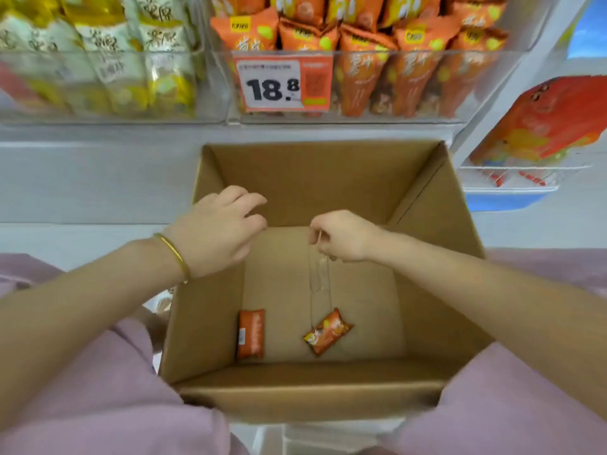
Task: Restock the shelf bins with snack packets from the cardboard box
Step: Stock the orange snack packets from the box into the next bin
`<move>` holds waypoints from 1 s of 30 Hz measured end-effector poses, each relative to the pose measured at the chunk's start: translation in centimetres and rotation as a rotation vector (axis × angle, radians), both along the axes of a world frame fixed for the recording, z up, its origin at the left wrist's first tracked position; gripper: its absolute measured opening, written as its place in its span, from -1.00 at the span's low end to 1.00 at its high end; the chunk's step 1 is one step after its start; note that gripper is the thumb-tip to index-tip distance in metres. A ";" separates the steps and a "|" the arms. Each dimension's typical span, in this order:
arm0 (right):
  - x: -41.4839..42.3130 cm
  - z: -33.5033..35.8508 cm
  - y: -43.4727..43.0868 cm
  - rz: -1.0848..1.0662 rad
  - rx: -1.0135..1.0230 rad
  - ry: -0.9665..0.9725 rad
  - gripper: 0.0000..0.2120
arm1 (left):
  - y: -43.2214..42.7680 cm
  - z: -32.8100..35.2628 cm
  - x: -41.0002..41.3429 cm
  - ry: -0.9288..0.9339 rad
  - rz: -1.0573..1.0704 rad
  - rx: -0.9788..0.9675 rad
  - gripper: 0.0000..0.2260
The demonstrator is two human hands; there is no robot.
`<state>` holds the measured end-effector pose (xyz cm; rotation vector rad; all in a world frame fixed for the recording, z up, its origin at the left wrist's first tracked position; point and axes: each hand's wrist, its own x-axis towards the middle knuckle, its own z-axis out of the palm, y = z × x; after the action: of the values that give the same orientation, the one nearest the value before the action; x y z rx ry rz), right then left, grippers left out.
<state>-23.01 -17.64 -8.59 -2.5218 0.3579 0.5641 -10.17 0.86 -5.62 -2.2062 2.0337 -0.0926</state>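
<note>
An open cardboard box [427, 290] stands in front of me below the shelf. Two orange snack packets lie on its floor: one [251, 334] against the left wall, one [326, 331] tilted near the middle. My left hand [216, 231] hovers over the box's left wall with loosely spread fingers and holds nothing. Above the middle of the box, my right hand [345, 238] has its fingers curled, with nothing visible in them. The clear shelf bin [492, 83] above is packed with upright orange packets [358, 70].
A second clear bin [210, 93] at upper left holds yellow and white packets [111, 44]. A price tag reading 18.8 [282, 83] hangs on the orange bin. A red package [545, 119] sits on a wire rack at right. Clear tape [318, 277] runs along the box floor.
</note>
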 end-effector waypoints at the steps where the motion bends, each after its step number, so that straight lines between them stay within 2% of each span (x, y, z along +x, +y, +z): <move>1: 0.0 -3.6 0.8 0.077 -0.030 0.145 -0.78 | 0.5 -0.6 0.0 0.019 0.008 0.029 -0.78; 4: -1.4 -12.5 2.6 0.132 -0.002 0.440 -0.58 | 2.0 -1.9 -0.1 0.084 0.017 0.065 -0.74; 7: -3.5 -18.1 4.1 0.118 -0.020 0.552 -0.38 | 3.5 -2.7 0.1 0.125 0.003 0.075 -0.77; 9: -4.5 -20.6 4.9 0.261 -0.154 0.569 -0.29 | 4.2 -2.9 0.2 0.141 0.019 0.073 -0.76; 12: -5.0 -22.5 5.2 0.533 -0.358 0.543 -0.36 | 4.7 -3.0 0.4 0.152 0.051 0.049 -0.73; 15: -5.4 -23.9 5.1 0.613 -0.416 0.594 -0.48 | 4.7 -2.9 0.7 0.161 0.088 0.034 -0.70; 18: -4.7 -23.8 4.9 0.556 -0.254 0.617 -0.58 | 4.7 -3.0 0.8 0.166 0.094 0.037 -0.68; 21: -1.6 -23.2 4.5 0.303 0.070 0.473 -0.76 | 5.1 -3.3 0.8 0.179 0.102 0.045 -0.69; 23: 0.1 -23.7 4.7 0.184 0.162 0.442 -0.78 | 5.6 -3.6 1.0 0.183 0.113 0.060 -0.70; 26: 0.2 -25.2 5.7 0.217 0.116 0.556 -0.53 | 6.3 -4.0 1.3 0.196 0.117 0.062 -0.70; 30: -1.8 -25.2 5.9 0.400 -0.016 0.632 -0.20 | 6.6 -4.2 1.4 0.211 0.121 0.042 -0.71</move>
<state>-24.82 -11.70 -33.83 -2.3810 0.0691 1.5244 -8.75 7.48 -9.86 -2.3958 1.9738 0.2028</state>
